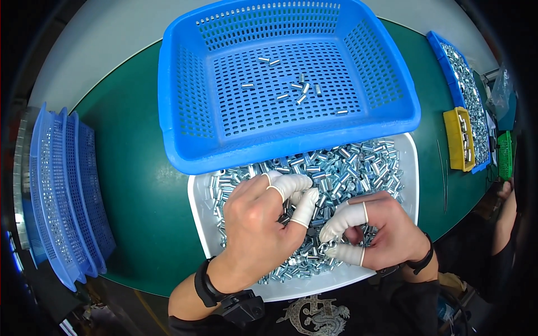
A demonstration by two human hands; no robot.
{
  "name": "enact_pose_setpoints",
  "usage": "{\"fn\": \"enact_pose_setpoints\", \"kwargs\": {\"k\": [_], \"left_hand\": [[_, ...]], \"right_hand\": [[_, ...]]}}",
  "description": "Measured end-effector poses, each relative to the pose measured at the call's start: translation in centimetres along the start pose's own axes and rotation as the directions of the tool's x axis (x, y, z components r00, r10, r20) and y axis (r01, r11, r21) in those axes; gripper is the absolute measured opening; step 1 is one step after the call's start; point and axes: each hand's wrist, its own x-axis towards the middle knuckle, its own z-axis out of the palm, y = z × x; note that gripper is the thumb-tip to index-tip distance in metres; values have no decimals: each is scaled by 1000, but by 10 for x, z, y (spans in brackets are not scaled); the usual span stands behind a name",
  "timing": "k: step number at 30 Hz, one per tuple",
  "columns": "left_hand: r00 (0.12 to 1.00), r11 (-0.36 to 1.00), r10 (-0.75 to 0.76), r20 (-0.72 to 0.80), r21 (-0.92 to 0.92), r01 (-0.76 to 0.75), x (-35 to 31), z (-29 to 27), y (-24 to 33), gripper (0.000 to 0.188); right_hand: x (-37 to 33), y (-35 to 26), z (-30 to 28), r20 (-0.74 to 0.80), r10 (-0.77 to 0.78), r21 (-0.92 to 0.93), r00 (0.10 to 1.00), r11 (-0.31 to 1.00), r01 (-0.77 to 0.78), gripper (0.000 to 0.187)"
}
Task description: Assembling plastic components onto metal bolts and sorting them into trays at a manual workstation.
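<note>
A white tub holds a heap of small silvery metal cylinders. Over the heap, my left hand has its thumb and forefinger, both in white finger cots, closed in a pinch; whatever lies between the tips is hidden. My right hand, also in white finger cots, pinches small metal cylinders at its fingertips, low over the same heap. A blue perforated basket rests over the tub's far edge. Several loose metal cylinders lie scattered on the basket's floor.
Blue perforated baskets stand on edge at the left of the green table. To the right are a yellow bin, a blue tray full of metal parts and a green basket. Another person's arm shows at far right.
</note>
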Motion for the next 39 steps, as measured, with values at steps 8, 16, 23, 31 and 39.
{"fn": "enact_pose_setpoints", "kwargs": {"k": [8, 16, 23, 31, 39], "left_hand": [[1000, 999, -3, 3, 32, 3, -1, 0, 0, 14], [1000, 997, 23, -19, 77, -22, -4, 3, -3, 16], [997, 990, 72, -1, 122, -72, -6, 1, -9, 17], [981, 946, 187, 47, 262, -193, -6, 1, 0, 18], [973, 891, 219, 75, 392, -231, -7, 1, -1, 22]], "right_hand": [[-2, -2, -3, 9, 47, -57, 999, 997, -46, 17], [1, 6, 2, -89, 68, 175, 994, 983, -51, 13], [20, -18, -25, -321, -136, 102, 937, 979, 177, 11], [72, -9, -61, -680, -194, -417, 707, 895, -156, 16], [45, -11, -36, -678, -397, -556, 619, 827, -79, 17]]}}
